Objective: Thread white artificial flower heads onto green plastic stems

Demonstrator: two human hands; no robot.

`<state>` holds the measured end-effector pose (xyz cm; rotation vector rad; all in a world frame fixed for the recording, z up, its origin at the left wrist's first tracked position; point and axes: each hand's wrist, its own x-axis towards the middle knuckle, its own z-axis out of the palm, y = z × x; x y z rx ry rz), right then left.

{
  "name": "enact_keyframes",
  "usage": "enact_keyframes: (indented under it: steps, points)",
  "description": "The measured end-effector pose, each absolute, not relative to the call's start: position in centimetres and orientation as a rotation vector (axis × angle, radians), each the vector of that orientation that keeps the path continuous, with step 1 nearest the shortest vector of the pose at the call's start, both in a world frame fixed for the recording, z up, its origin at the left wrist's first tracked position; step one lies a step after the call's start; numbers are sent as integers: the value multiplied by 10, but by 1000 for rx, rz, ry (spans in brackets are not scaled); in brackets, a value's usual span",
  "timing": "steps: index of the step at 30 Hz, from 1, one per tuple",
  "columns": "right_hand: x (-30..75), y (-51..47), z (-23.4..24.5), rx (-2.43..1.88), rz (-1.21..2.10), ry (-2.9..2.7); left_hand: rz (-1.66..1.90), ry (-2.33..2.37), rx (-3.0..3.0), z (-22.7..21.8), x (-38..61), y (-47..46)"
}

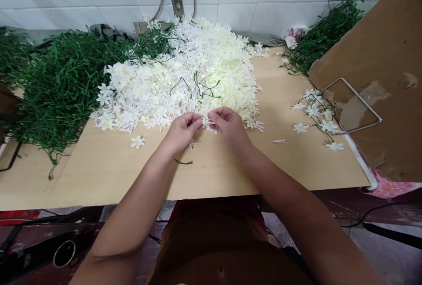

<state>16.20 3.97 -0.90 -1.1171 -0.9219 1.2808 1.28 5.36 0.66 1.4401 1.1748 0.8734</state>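
Left hand (182, 130) and right hand (227, 126) meet at the near edge of the flower pile (184, 78) on the counter (108, 171) — both pinched on one small white flower (205, 122) between their fingertips, equally near.

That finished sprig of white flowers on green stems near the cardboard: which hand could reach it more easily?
The right hand, probably. The sprig of white fabric flowers on thin green stems lies on its side of the pale wooden table; the left hand would have to cross over.
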Motion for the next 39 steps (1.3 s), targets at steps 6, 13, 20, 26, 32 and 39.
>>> enact_keyframes:
  steps: [6,13,20,26,32,39]
  points:
    - [173,40,-2,-1164,1284,-920,871,1202,1571,5,6,57]
    - [166,28,2,-1062,1490,-1092,756,1080,1538,16,3,51]
    - [157,25,-1,-1021,1379,-1082,791,1105,1522,20,6,45]
    - [154,17,-1,-1036,1260,-1075,864,1261,1749,23,4,27]
    - [183,9,2,-1135,1241,-989,638,1489,2481,13,-34,-23]
    - [197,-1,0,-1142,1300,-926,295,1622,2522,-1,-38,-22]
